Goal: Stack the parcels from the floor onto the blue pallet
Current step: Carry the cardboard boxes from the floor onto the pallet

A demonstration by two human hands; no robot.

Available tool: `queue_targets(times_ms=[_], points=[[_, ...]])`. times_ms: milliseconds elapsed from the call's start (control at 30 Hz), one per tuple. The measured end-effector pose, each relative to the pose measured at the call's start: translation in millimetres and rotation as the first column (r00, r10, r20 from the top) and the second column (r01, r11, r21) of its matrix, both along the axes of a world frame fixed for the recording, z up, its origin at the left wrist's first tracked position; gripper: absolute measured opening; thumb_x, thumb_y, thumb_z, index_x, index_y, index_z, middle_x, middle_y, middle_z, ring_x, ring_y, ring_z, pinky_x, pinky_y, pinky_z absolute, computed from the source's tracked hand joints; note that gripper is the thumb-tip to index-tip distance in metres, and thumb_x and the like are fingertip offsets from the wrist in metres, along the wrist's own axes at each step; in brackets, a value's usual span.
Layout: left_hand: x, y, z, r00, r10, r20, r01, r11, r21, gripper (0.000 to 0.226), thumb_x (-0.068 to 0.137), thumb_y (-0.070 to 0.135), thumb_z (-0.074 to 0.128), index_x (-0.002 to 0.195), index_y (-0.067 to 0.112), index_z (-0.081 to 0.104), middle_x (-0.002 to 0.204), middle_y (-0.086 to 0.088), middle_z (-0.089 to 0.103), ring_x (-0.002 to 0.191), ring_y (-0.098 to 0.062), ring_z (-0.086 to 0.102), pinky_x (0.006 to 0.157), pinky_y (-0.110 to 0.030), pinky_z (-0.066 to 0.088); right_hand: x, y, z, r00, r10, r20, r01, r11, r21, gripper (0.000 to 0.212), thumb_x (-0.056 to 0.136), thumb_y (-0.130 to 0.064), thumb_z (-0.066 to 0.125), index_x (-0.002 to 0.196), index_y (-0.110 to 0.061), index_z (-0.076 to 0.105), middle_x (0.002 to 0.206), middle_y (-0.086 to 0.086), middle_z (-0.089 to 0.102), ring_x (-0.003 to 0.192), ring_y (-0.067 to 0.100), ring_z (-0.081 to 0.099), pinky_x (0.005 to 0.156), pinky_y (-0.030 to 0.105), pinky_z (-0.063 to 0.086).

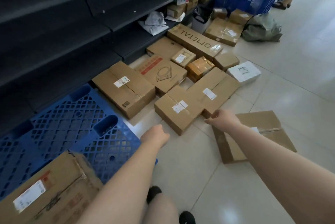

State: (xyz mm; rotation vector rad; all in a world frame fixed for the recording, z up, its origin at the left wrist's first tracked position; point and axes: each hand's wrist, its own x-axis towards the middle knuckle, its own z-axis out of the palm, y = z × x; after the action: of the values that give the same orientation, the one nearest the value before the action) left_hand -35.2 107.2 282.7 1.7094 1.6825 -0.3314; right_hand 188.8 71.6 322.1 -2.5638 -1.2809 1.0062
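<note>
The left hand (156,135) and right hand (223,117) have curled fingers and hold nothing, both near the front box (178,113) on the floor. The blue pallet (72,124) lies beside it, and one large box (50,187) is on it.

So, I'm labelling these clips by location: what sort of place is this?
Probably a parcel depot or storeroom: labelled cardboard parcels cover the floor beside dark shelving, with a blue pallet nearby.

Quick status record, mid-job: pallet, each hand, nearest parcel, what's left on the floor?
pallet: blue pallet, one brown box on its near end
left hand: fingers curled, holding nothing, short of nearest parcel
right hand: at that parcel's right end, contact unclear
nearest parcel: labelled, on the floor
floor: many other parcels beside the shelving
</note>
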Motion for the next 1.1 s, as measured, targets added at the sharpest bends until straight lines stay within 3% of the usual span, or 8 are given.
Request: queue_targets(times_ms=[167, 300, 467, 600, 900, 1100], points=[[37, 64, -44, 0.997, 0.074, 0.002, -0.074, 0.995, -0.059, 0.031, 0.091, 0.030, 0.043, 0.116, 0.014, 0.055, 0.116, -0.008, 0.060, 0.107, -0.027, 0.057, 0.092, -0.036, 0.049, 38, 76, -50, 0.991, 0.128, 0.042, -0.122, 0.983, -0.135, 0.032, 0.078, -0.043, 0.063, 0.097, -0.019, 0.056, 0.080, -0.006, 0.053, 0.079, 0.016, 0.054, 0.074, 0.033, 0.051], [65, 137, -92, 0.988, 0.148, -0.049, -0.152, 0.985, -0.084, 0.034, 0.092, 0.032, 0.043, 0.119, 0.015, 0.056, 0.119, -0.006, 0.061, 0.108, -0.027, 0.057, 0.091, -0.036, 0.049, 64, 154, -106, 0.969, 0.246, 0.027, -0.234, 0.946, -0.225, 0.051, 0.079, -0.049, 0.063, 0.116, -0.016, 0.055, 0.099, -0.002, 0.057, 0.089, 0.017, 0.053, 0.074, 0.029, 0.048], [108, 223, -158, 0.965, 0.255, -0.067, -0.262, 0.953, -0.152, 0.033, 0.092, 0.033, 0.045, 0.116, 0.014, 0.057, 0.120, -0.006, 0.061, 0.111, -0.026, 0.057, 0.087, -0.032, 0.045, 105, 256, -178, 0.966, 0.256, -0.032, -0.255, 0.928, -0.273, 0.059, 0.076, -0.051, 0.063, 0.123, -0.017, 0.052, 0.105, -0.002, 0.056, 0.091, 0.018, 0.053, 0.075, 0.029, 0.046], [140, 268, -210, 0.924, 0.377, -0.061, -0.381, 0.900, -0.212, 0.029, 0.090, 0.032, 0.045, 0.110, 0.015, 0.058, 0.119, -0.006, 0.060, 0.110, -0.026, 0.057, 0.084, -0.029, 0.044, 138, 315, -237, 0.971, 0.233, -0.060, -0.240, 0.920, -0.308, 0.067, 0.076, -0.051, 0.065, 0.130, -0.015, 0.048, 0.121, 0.003, 0.058, 0.106, 0.022, 0.057, 0.079, 0.030, 0.046], [201, 316, -400, 0.746, 0.661, -0.082, -0.645, 0.687, -0.336, 0.043, 0.089, 0.029, 0.048, 0.127, 0.011, 0.045, 0.128, -0.008, 0.054, 0.114, -0.028, 0.055, 0.090, -0.032, 0.044, 193, 415, -437, 0.940, 0.330, -0.089, -0.337, 0.854, -0.397, 0.078, 0.076, -0.048, 0.067, 0.139, -0.014, 0.036, 0.137, 0.006, 0.048, 0.116, 0.024, 0.053, 0.083, 0.032, 0.046], [226, 323, -523, 0.583, 0.801, -0.140, -0.785, 0.509, -0.353, 0.063, 0.087, 0.028, 0.054, 0.141, 0.007, 0.029, 0.139, -0.015, 0.042, 0.127, -0.035, 0.044, 0.103, -0.042, 0.041, 206, 444, -564, 0.922, 0.388, 0.023, -0.350, 0.855, -0.384, 0.093, 0.071, -0.051, 0.071, 0.142, -0.011, 0.027, 0.141, 0.011, 0.037, 0.127, 0.031, 0.044, 0.098, 0.043, 0.044]])
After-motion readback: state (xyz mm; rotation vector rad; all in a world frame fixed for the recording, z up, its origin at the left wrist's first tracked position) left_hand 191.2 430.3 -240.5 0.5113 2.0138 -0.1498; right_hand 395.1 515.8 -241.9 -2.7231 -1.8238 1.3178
